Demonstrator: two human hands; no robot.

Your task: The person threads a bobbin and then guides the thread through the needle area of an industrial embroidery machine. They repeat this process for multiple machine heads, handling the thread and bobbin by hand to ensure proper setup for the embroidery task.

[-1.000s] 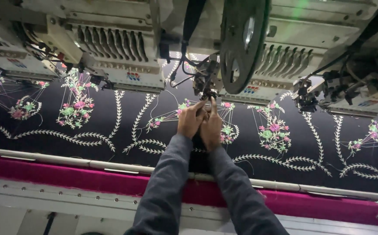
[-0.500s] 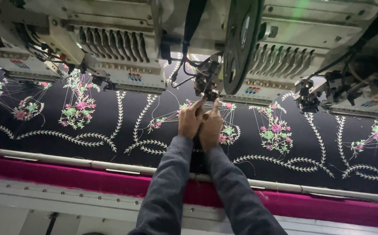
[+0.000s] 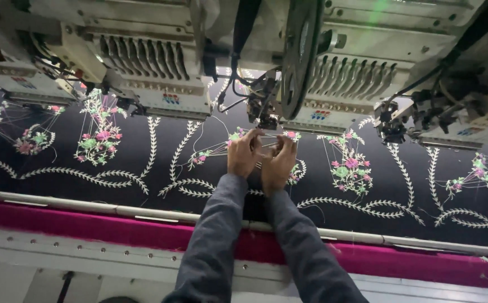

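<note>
Fingers (image 3: 255,140) of both hands pinched together right under the needle head (image 3: 266,115), prob on thread, too fine to see.

L hand (image 3: 243,154) & R hand (image 3: 278,163) touching, resting on black embroidered fabric (image 3: 143,163) just below that head; pink strip (image 3: 86,221) nearer the person.

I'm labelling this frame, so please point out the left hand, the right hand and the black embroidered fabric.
left hand (image 3: 244,152), head view, on the back of the hand.
right hand (image 3: 279,163), head view, on the back of the hand.
black embroidered fabric (image 3: 159,163), head view, on a bare dark patch.
</note>
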